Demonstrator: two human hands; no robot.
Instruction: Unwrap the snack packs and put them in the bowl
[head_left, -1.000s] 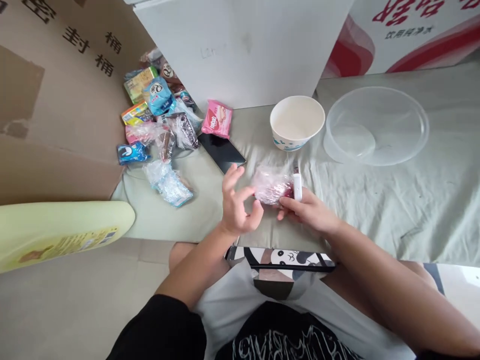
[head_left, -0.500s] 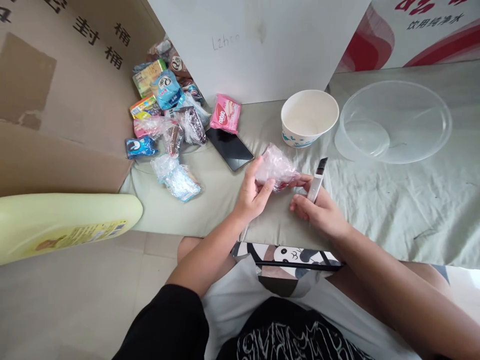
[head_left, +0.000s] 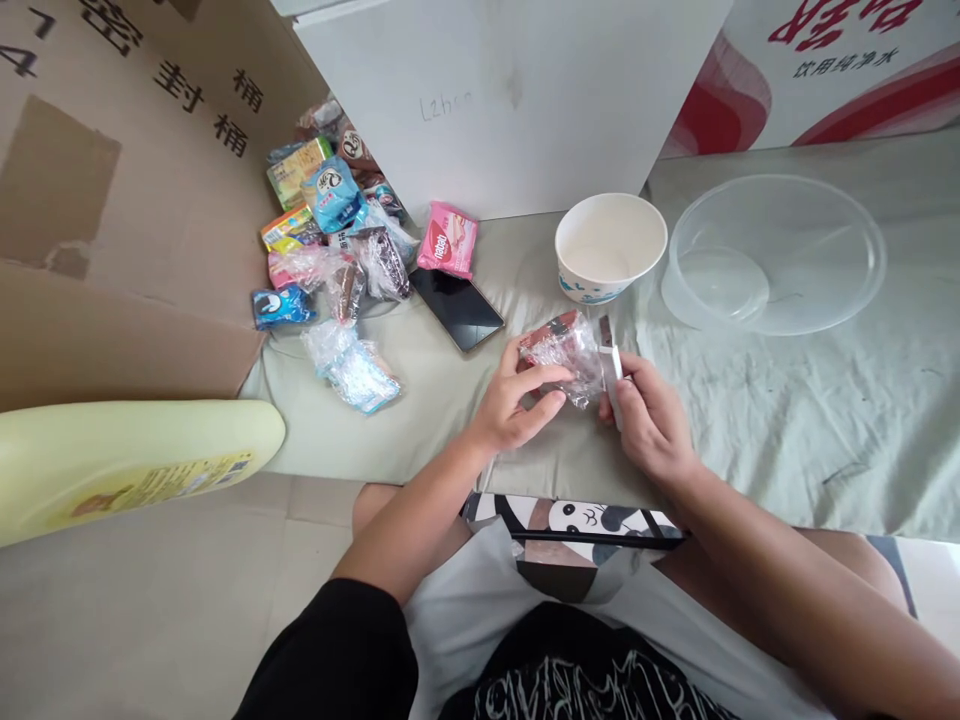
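Note:
My left hand (head_left: 517, 400) is closed on a plastic-wrapped snack packet (head_left: 559, 350), red at its far left and covered in crinkled clear film. In my right hand (head_left: 654, 415) is a white utility knife (head_left: 613, 385), its dark blade pointing away from me. The knife lies right against the packet's right edge; whether the blade touches the film I cannot tell. Behind the packet stands a white paper bowl (head_left: 611, 250). A black phone (head_left: 459, 310) lies to the left, with a pink wafer packet (head_left: 448, 240) at its far end.
Several wrapped snacks (head_left: 334, 195) are heaped at the far left beside a cardboard box (head_left: 150, 260). A wrapped light-blue packet (head_left: 361, 380) lies in front. A clear plastic bowl (head_left: 825, 255) stands right, a white box (head_left: 510, 120) behind, and a yellow bottle (head_left: 142, 450) at the left.
The packet has turned over, from its pale pink side to a red one. The knife has moved left from beside the packet to its edge, and my right hand has changed its hold.

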